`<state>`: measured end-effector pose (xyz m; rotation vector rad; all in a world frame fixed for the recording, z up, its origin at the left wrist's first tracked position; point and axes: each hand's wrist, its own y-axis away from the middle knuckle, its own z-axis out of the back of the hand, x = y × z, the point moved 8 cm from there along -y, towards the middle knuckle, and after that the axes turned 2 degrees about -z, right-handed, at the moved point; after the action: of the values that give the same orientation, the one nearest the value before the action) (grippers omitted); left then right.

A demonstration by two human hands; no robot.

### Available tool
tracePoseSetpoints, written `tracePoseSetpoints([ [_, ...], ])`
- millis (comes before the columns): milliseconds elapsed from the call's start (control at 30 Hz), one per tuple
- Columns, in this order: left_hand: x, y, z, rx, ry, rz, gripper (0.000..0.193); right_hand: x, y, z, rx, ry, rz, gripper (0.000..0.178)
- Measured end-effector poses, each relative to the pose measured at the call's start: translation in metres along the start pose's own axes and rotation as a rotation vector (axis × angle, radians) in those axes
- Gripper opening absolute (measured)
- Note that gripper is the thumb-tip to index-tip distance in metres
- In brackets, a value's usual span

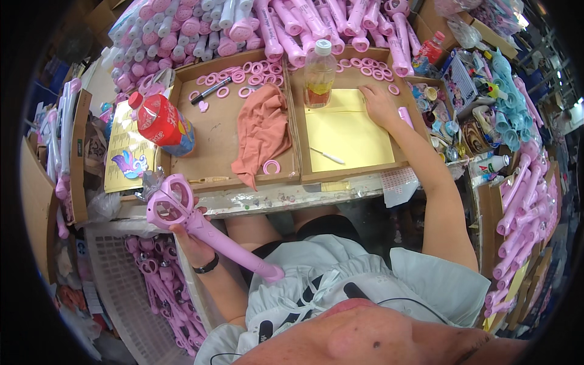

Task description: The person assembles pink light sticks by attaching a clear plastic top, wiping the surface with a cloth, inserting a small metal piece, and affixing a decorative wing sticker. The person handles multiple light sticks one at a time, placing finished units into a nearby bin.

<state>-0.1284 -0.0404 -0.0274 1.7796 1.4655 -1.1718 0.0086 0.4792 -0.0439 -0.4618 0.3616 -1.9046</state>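
Observation:
My left hand (193, 248) is wrapped round a pink toy wand (228, 242) just below its round openwork head; the wand slants across my lap, its handle end by my clothing. At the top of that head sits a silvery, clear faceted piece (150, 184). My right hand (378, 104) lies on the top right edge of a yellow paper sheet (350, 135), fingers resting with nothing seen in them. On the sheet lies a thin white-handled tool (328, 156). Left of my right hand stands a clear bottle (319, 76) with yellow liquid.
Pink rings (255, 76), a black marker (211, 89) and a salmon cloth (263, 128) lie in the left cardboard tray (207, 131). A red bottle (164, 125) leans nearby. Wands fill the white basket (118, 274) and pile up (304, 24) behind and at right.

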Motion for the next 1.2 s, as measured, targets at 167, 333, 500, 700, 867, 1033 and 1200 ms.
tracePoseSetpoints([
  [167,0.000,-0.001,-0.001,-0.005,0.001,-0.006,0.083,0.004,0.001,0.003,-0.026,0.043,0.020,0.033],
  [333,0.000,-0.001,-0.005,0.054,0.021,-0.013,0.073,0.004,0.001,0.004,-0.044,0.052,0.030,0.033],
  [500,0.000,-0.001,-0.004,0.055,0.029,-0.016,0.073,-0.001,0.001,0.002,-0.067,0.064,-0.027,0.032],
  [700,0.001,0.000,-0.004,0.054,0.033,-0.017,0.073,0.000,0.001,0.006,-0.147,0.122,0.000,0.031],
  [867,0.001,0.000,-0.004,0.056,0.039,-0.017,0.074,-0.004,0.001,0.000,-0.041,0.123,-0.037,0.032],
  [1033,0.002,0.000,0.000,-0.027,0.004,0.000,0.083,-0.008,0.003,-0.005,-0.004,0.133,-0.065,0.033],
  [1200,0.001,0.001,-0.003,-0.029,0.001,0.002,0.083,-0.007,0.003,-0.006,-0.025,0.154,-0.030,0.035],
])
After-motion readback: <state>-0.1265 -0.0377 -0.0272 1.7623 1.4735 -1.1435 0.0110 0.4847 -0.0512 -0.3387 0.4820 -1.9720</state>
